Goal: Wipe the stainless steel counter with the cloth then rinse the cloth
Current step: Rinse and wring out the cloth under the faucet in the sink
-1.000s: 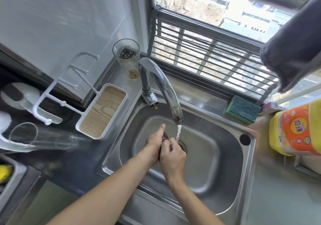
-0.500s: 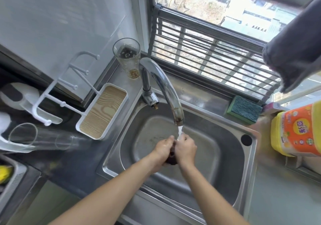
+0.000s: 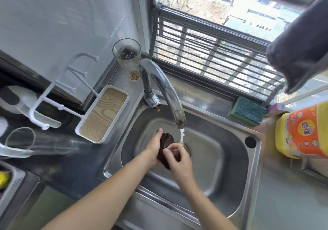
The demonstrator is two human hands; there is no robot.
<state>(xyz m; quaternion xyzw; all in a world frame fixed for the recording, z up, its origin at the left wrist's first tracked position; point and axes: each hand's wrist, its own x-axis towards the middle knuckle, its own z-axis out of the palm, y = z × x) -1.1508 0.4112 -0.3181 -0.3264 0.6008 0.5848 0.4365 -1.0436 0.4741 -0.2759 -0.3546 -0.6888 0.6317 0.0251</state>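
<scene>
**Sink station: contents, largest to smallest**

1. Stainless steel counter (image 3: 284, 203), grey and dull, running round the basin on all sides.
2. Rectangular stainless steel sink (image 3: 230, 167) with rounded corners, set in the middle of the counter; round overflow hole at its 2 o'clock corner.
3. Curved chrome tap (image 3: 165, 87), rising at the sink's 11 o'clock and arching over the bowl; a thin white stream of water (image 3: 182, 136) falls from its spout.
4. Yellow and orange plastic detergent bottle (image 3: 301, 132), at 3 o'clock on the counter.
5. White tray with a wood-grain base (image 3: 103, 112), at 9 o'clock, beside the sink rim.
6. Tall clear drinking glass (image 3: 127, 57), at 11 o'clock, just behind the tap.
7. Green scouring sponge (image 3: 248, 111), at 1 o'clock on the back ledge.
8. My left hand (image 3: 153, 148), fingers curled round the cloth from its 9 o'clock side.
9. My right hand (image 3: 179, 160), fingertips pinching the cloth from its 5 o'clock side, just beside the stream.
10. Dark brown bunched cloth (image 3: 166, 141), gripped between both hands over the drain, at the bowl's centre.
</scene>
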